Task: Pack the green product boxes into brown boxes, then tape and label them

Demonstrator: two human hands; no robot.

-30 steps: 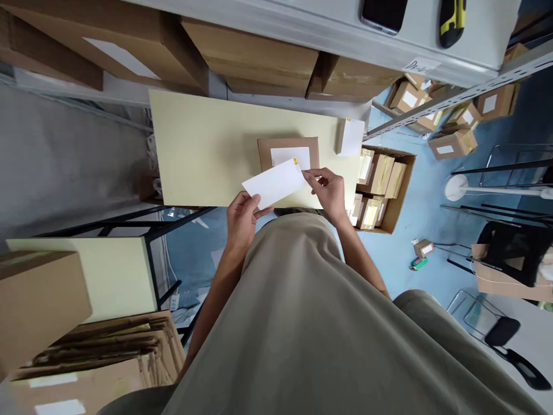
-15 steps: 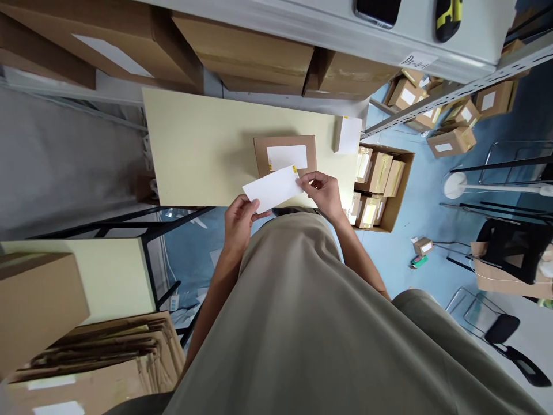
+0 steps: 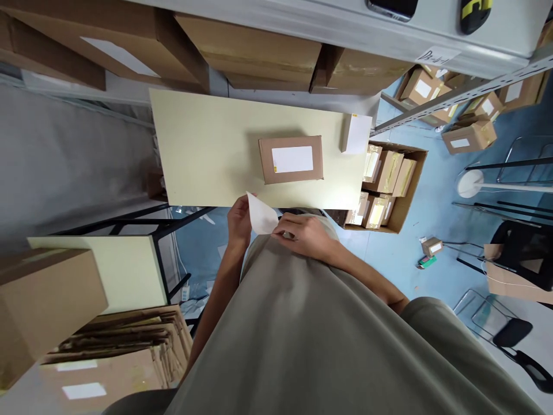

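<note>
Both my hands pinch a white paper sheet [image 3: 261,218], now bent into a curl, close to my body at the table's near edge. My left hand [image 3: 239,222] grips its left side. My right hand [image 3: 305,236] pinches its lower right corner against my shirt. A small brown cardboard box [image 3: 291,159] with a white label on top lies on the pale yellow table [image 3: 203,150], beyond my hands and untouched.
A white label stack [image 3: 358,134] rests at the table's far right corner. An open carton [image 3: 391,178] of small taped boxes stands on the blue floor to the right. Large cartons fill the shelf ahead. Flattened cardboard [image 3: 116,340] lies lower left. Chairs stand at the right.
The white sheet has come down from over the box to my body and is curled instead of flat. My right hand moved left and toward me with it. The box label is now uncovered.
</note>
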